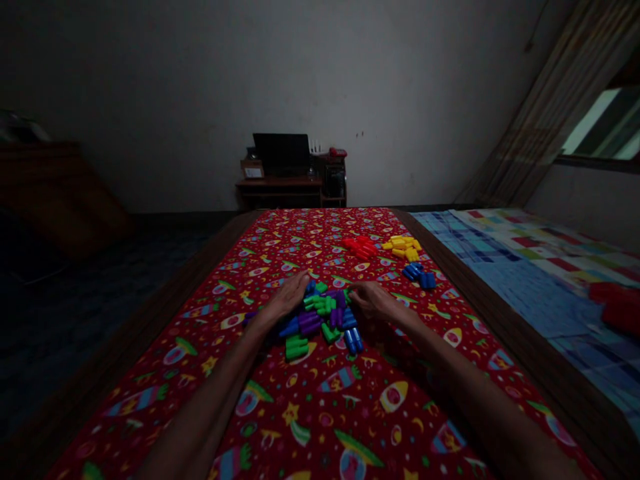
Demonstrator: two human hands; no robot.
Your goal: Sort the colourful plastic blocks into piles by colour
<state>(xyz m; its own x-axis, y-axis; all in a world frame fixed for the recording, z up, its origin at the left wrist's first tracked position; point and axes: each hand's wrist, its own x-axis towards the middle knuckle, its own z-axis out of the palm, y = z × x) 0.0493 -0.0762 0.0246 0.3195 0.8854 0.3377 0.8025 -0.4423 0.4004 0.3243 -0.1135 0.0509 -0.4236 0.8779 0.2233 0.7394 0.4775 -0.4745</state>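
Observation:
A mixed pile of green, purple and blue plastic building pieces, each made of joined tubes, lies on the red patterned cloth. My left hand (pixel 291 295) rests against the pile's left side, its fingers stretched out beside a blue piece (pixel 311 287). On the right side, my right hand (pixel 369 299) has its fingers curled in at a green piece (pixel 349 294), partly hidden by the fingertips. Purple pieces (pixel 338 311) lie between the hands. Closer to me are a green piece (pixel 297 347) and a blue piece (pixel 353 340).
Red pieces (pixel 361 247), yellow pieces (pixel 403 247) and blue pieces (pixel 420 275) form separate groups to the far right on the cloth (pixel 310 433). A desk (pixel 280 181) with a dark monitor (pixel 283 152) stands at the wall. A bed with blue checked bedding (pixel 500 267) lies right.

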